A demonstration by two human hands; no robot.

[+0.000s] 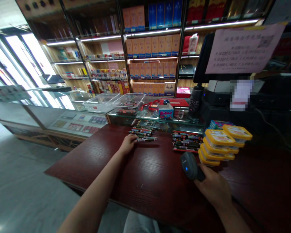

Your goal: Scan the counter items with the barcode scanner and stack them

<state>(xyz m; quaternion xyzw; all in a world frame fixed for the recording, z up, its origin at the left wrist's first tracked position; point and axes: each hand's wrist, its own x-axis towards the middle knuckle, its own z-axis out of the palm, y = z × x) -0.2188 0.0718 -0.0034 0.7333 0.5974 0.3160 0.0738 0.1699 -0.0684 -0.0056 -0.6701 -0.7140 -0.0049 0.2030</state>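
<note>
My left hand (128,143) reaches forward across the dark red wooden counter (145,174) and grips a thin candy stick (147,138) at the near edge of a pile of similar sticks (142,131). My right hand (214,187) holds a grey barcode scanner (189,165) with a blue light, its head pointing away from me. A second pile of sticks (185,141) lies just beyond the scanner.
Stacked yellow-lidded boxes (220,145) stand right of the scanner. Behind are a glass display case (157,119) with clear plastic trays (128,102), a small blue box (165,111), a black cash register (223,100) with a paper notice (242,48), and shelves of boxed goods (152,47).
</note>
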